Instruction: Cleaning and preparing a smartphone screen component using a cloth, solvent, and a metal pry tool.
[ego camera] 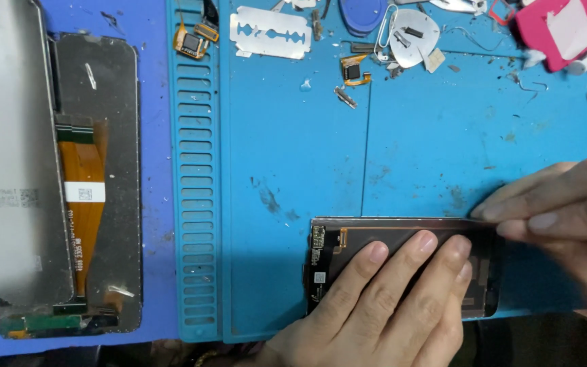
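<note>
A dark phone screen panel [338,248] lies face down on the blue work mat [293,170], near its front edge. My left hand [375,306] presses flat on the panel's back, three fingers spread over it. My right hand [565,204] comes in from the right. Its fingertips pinch the panel's upper right edge; what they grip there is too thin to make out. A small flex cable and connector show at the panel's left end.
Two more screen panels [96,183] with an orange flex cable lie at the far left. A razor blade [271,32], small flex parts [354,69], a round metal piece [412,37] and a pink tool [552,30] sit along the mat's far side.
</note>
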